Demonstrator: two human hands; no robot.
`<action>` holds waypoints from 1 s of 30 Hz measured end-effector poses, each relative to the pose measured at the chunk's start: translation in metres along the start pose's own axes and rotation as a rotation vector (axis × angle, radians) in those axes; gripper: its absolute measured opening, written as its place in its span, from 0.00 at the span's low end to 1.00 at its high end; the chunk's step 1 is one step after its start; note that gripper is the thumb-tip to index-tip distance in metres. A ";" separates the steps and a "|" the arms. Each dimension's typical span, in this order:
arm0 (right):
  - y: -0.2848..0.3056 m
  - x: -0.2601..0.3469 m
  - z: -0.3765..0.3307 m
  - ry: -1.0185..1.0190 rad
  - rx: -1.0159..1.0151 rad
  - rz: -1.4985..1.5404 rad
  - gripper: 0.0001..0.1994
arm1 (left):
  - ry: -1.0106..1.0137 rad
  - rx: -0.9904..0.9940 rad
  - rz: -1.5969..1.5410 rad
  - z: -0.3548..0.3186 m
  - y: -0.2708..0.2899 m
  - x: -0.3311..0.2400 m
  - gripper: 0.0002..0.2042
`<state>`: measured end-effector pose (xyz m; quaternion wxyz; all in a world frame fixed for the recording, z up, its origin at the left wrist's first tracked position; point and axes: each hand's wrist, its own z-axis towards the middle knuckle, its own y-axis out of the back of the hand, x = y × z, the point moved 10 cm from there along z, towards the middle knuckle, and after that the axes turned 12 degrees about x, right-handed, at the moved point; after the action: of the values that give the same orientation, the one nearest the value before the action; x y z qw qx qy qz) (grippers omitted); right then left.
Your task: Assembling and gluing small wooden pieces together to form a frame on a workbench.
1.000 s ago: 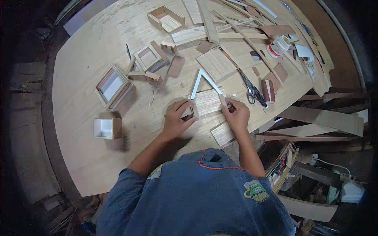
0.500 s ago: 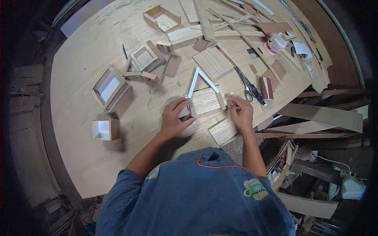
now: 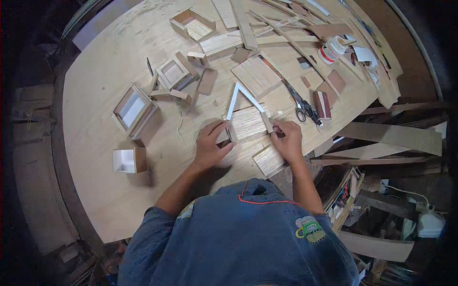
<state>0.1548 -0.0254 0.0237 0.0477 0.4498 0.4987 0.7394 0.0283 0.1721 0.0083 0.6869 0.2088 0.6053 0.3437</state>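
Note:
A small house-shaped wooden piece lies in front of me: a white-edged peaked roof frame (image 3: pixel 246 95) above a light wood panel (image 3: pixel 247 125). My left hand (image 3: pixel 209 147) grips the short wooden side strip (image 3: pixel 232 131) at its left, thumb below and fingers above. At the right, my right hand (image 3: pixel 288 143) pinches the lower end of the other side strip (image 3: pixel 266 122), its fingers curled. A loose rectangular wood board (image 3: pixel 268 161) lies just below, close to the right wrist.
Scissors (image 3: pixel 305 112), a maroon block (image 3: pixel 322 105) and a white glue jar (image 3: pixel 332 50) lie to the right. Small wooden boxes (image 3: pixel 135 109) and an open white-lined box (image 3: pixel 130 160) stand at left. Beyond are another box (image 3: pixel 193 25), flat boards (image 3: pixel 257 74) and long strips.
My right hand has moved left and its fingers now meet the right side strip. The left hand keeps its hold. The whole view has shifted slightly.

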 end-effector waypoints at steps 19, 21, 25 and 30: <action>-0.002 0.007 -0.001 -0.027 -0.004 -0.026 0.22 | -0.006 0.017 -0.016 0.000 -0.003 0.001 0.29; -0.002 0.005 -0.002 -0.027 -0.009 -0.024 0.22 | 0.009 0.025 -0.028 0.000 -0.004 0.003 0.29; -0.001 0.006 -0.003 -0.005 -0.030 -0.035 0.22 | -0.001 0.014 -0.011 -0.001 -0.002 0.001 0.29; -0.001 0.006 -0.003 -0.009 -0.028 -0.027 0.23 | 0.015 0.033 -0.001 0.000 -0.004 0.003 0.30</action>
<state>0.1490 -0.0238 0.0266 0.0663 0.4459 0.4938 0.7436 0.0294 0.1714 0.0034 0.6789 0.2174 0.6162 0.3349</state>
